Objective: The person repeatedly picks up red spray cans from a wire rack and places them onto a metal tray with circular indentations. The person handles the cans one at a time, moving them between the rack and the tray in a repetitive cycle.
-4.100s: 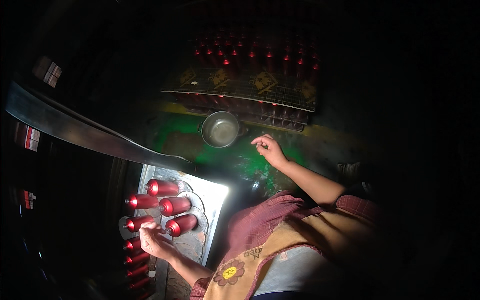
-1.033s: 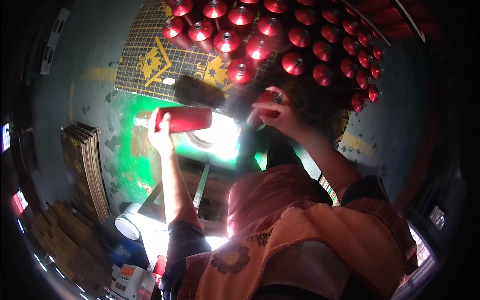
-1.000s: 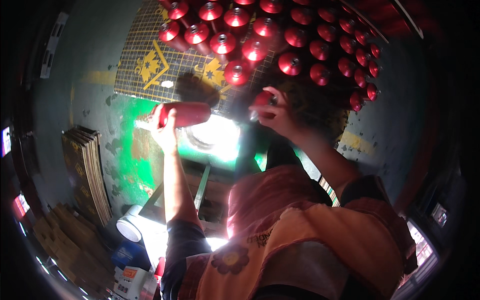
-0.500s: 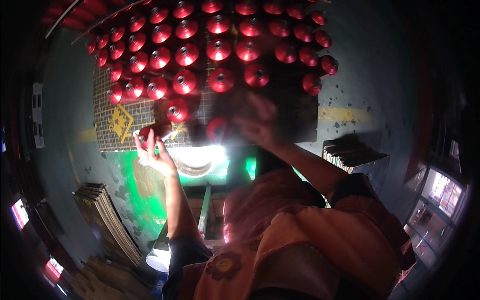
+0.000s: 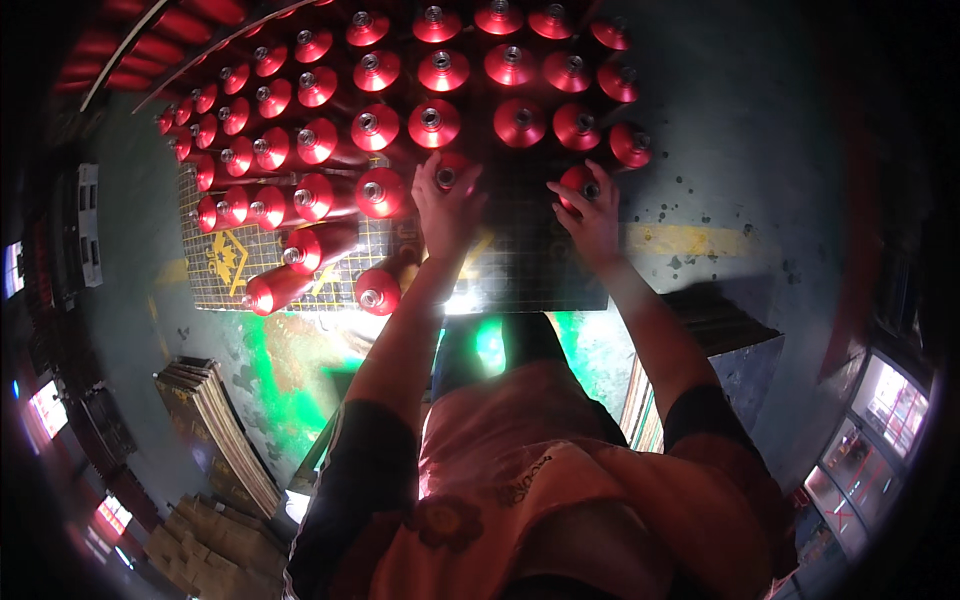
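Rows of shiny red bottles (image 5: 431,122) with sloping shoulders and narrow, uncapped necks stand on a black board (image 5: 350,268) printed with a yellow grid. My left hand (image 5: 447,222) is closed around the top of one red bottle (image 5: 446,178) at the near middle of the group. Farther right, my right hand (image 5: 592,226) has its fingers around the shoulder of another red bottle (image 5: 577,190) near the board's right side. Nearest me on the left stand a few bottles apart from the rows, one of them a red bottle (image 5: 378,290) beside my left forearm.
Stacked flat boards (image 5: 215,430) lean at the lower left, and another stack (image 5: 715,340) stands on the right. Brown cardboard (image 5: 215,545) lies at the bottom left. More red bottles (image 5: 175,40) lie beyond a rail at the upper left. The floor (image 5: 700,190) has dark spots.
My left hand has let go of the near-left bottle and moved right to another. My right hand, blurred before, has moved right and taken hold of a bottle. The view has shifted slightly.
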A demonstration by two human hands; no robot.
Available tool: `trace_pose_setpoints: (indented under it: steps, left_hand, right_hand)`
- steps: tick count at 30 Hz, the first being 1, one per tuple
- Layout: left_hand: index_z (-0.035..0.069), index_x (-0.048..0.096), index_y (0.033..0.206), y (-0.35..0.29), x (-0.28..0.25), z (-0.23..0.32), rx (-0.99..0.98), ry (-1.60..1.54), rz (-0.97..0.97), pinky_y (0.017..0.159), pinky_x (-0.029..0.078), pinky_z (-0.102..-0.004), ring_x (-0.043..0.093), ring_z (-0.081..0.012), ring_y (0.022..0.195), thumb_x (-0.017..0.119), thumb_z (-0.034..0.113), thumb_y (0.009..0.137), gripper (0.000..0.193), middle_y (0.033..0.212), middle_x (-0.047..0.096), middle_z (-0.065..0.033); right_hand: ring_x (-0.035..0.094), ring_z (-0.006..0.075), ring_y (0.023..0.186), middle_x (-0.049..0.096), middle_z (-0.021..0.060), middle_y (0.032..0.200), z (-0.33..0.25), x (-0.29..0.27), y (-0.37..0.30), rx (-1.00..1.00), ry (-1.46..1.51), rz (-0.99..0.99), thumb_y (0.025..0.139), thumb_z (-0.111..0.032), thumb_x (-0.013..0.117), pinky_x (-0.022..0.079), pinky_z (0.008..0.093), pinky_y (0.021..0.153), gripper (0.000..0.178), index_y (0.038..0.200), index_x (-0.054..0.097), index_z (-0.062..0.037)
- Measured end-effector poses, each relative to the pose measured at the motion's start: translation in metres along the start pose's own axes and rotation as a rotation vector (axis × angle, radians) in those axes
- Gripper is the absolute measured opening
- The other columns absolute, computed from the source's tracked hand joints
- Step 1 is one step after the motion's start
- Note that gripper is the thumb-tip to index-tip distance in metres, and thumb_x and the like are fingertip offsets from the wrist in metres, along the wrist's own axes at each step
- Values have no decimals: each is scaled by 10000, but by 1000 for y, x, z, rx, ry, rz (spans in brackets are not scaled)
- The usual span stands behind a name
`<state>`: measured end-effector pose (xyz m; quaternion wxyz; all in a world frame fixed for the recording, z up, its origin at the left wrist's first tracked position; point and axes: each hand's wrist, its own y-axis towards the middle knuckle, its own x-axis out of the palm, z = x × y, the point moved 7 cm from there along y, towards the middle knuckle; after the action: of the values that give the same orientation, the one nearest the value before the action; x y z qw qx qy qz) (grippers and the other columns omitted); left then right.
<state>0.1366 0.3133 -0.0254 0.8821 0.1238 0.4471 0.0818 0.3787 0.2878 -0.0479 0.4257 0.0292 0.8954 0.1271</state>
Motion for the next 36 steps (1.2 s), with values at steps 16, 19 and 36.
trace_pose_setpoints:
  steps: [16,19,36]
  left_hand:
    - [15,593,1276,-216,-266,-109,-569,-1173,149,1040,455,-443,564,-293,1205,727,295,839,535,1316,577,-169]
    - [-24,530,1310,-311,-273,-175,-976,-1440,295,961,508,-385,622,-269,1101,556,387,978,529,1216,630,-152]
    - [19,565,1237,-478,-249,-360,-1137,-1654,510,909,531,-384,650,-240,995,509,385,999,440,1150,647,-122]
  right_hand:
    - [546,206,1204,611,78,1256,-94,-4,-83,61,802,-736,885,-190,687,428,353,1030,352,1217,675,-73]
    - [600,200,1107,616,62,1235,-169,80,-140,532,1167,-1088,878,-229,658,473,368,987,412,1248,627,-52]
    - [655,188,1008,659,84,1163,-411,327,-296,1090,1852,-1592,1007,-300,544,537,364,904,364,1280,563,-59]
